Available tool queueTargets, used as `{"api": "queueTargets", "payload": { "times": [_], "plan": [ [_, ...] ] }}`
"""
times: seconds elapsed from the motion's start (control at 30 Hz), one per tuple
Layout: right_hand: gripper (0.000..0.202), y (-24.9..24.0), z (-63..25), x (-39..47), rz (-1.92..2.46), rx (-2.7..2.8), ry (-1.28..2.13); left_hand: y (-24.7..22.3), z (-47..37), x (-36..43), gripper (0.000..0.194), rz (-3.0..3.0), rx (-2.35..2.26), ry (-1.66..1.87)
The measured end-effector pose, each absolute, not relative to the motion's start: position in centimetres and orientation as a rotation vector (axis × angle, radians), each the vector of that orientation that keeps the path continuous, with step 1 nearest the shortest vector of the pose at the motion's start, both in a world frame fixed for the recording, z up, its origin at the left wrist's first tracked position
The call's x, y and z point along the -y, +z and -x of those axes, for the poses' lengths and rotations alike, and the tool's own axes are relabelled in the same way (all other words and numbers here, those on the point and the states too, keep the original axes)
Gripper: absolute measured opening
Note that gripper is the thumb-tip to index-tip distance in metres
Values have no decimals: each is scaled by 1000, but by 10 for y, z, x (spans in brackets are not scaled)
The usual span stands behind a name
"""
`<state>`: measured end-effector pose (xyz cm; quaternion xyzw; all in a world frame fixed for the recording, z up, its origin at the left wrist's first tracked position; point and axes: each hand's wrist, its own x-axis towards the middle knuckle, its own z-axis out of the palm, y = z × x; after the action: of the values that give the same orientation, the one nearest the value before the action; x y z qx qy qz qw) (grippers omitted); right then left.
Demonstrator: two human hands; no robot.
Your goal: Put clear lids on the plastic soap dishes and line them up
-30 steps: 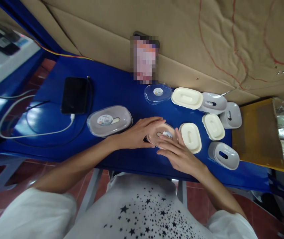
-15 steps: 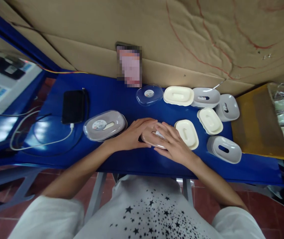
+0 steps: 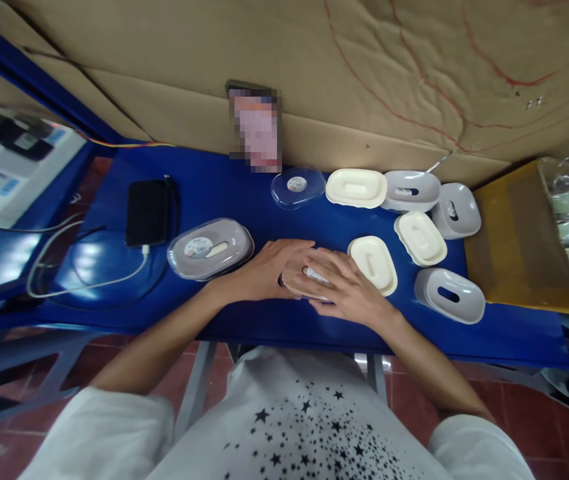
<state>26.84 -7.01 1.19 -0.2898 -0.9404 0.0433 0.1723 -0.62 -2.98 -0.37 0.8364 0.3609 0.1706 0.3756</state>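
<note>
An oval plastic soap box (image 3: 294, 277) with a clear lid and a white label sits between my hands at the middle of the table. My left hand (image 3: 270, 268) is closed round its left end, thumb on the near side. Over its right end and top my right hand (image 3: 347, 285) curves its fingers, covering part of the label. Just right of that hand lies a cream insert tray (image 3: 373, 265). A lidded grey soap box (image 3: 209, 250) with a round label rests left of my left forearm.
A clear lid (image 3: 298, 189), cream trays (image 3: 356, 187) and grey slotted cases (image 3: 449, 295) lie toward the back and right. A cardboard box (image 3: 519, 240) bounds the right end. A power bank (image 3: 147, 212) with cables lies left. A phone (image 3: 257, 127) leans on the cardboard wall.
My right hand's fingers have shifted slightly on the soap box. Both hands stay round it, and the view has tilted a little.
</note>
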Motion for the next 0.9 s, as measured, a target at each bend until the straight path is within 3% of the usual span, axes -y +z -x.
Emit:
{"api": "queueTargets", "payload": {
  "times": [0.37,0.53,0.6,0.77,0.9],
  "plan": [
    [62,8,-256,83,907,2661,68,5,12,36,93,-2251,-865,411],
    [87,21,-264,77,838,2651,425,11,26,96,97,-2228,-1123,504],
    [78,25,-270,73,987,2623,445,8,35,128,95,-2191,-1322,539],
    [65,23,-292,81,1455,2481,27,-2,64,183,84,-2039,-1738,720],
    [57,20,-305,98,1669,2383,-1,-11,85,185,96,-1952,-1917,959]
  ]
}}
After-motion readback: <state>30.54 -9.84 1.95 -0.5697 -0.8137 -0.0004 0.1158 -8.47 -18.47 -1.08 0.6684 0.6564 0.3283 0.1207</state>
